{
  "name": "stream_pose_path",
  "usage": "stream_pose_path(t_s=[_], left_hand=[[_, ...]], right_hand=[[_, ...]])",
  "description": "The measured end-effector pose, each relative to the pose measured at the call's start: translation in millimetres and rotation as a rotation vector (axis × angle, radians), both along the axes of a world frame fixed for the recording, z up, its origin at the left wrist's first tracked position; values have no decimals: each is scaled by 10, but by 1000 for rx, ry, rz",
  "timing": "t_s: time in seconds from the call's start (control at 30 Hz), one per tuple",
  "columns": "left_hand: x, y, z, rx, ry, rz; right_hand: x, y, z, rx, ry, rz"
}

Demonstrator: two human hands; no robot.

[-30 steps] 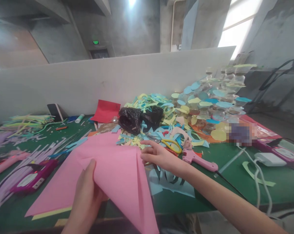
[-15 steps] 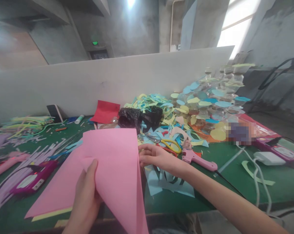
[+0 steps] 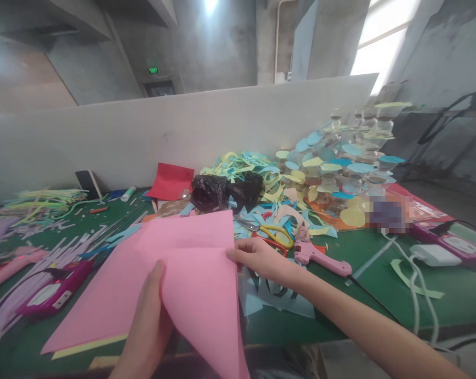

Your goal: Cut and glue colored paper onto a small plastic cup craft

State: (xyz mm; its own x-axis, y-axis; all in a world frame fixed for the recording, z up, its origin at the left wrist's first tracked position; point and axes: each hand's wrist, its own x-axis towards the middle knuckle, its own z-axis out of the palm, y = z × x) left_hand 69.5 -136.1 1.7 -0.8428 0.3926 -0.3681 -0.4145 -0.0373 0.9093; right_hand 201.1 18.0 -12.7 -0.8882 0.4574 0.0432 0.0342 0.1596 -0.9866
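A sheet of pink paper (image 3: 206,295), folded over on itself, is held up in front of me above the table. My left hand (image 3: 153,308) grips its left side, thumb on top and the other fingers hidden underneath. At the right edge, my right hand (image 3: 257,258) pinches the paper between thumb and fingers near the corner of the fold. More pink paper (image 3: 99,300) lies flat to the left, with a strip of yellow paper (image 3: 90,346) showing below it. Blue paper scraps (image 3: 277,300) lie under my right forearm.
Yellow-handled scissors (image 3: 279,234) and a pink glue gun (image 3: 324,258) lie right of my hands. Behind them are a heap of paper cuttings (image 3: 238,163), a black plastic bag (image 3: 210,192) and stacked clear cups with paper discs (image 3: 352,168). A magenta power box (image 3: 56,289) sits left.
The held paper has shifted slightly right, and its upper layer is folded lower. My right hand has gone from loosely beside the edge to pinching it. My left hand moved a little right.
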Motion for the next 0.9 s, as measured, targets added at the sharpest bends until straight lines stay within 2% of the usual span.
stream_pose_path(t_s=[0.17, 0.27, 0.33, 0.67, 0.8, 0.9], left_hand=[[89, -3, -92, 118, 100, -88], [108, -11, -156, 156, 166, -181], [110, -13, -172, 156, 184, -199], [107, -9, -104, 11, 166, -141], [164, -13, -33, 47, 170, -145], [201, -10, -42, 110, 137, -148]], right_hand=[[-22, -2, -5, -71, 41, -72], [-30, 3, -8, -62, 68, -112], [-29, 2, 2, -50, 80, -117], [25, -32, 28, -51, 84, 21], [24, -21, 26, -13, 32, -49], [9, -1, 16, 5, 24, -137]])
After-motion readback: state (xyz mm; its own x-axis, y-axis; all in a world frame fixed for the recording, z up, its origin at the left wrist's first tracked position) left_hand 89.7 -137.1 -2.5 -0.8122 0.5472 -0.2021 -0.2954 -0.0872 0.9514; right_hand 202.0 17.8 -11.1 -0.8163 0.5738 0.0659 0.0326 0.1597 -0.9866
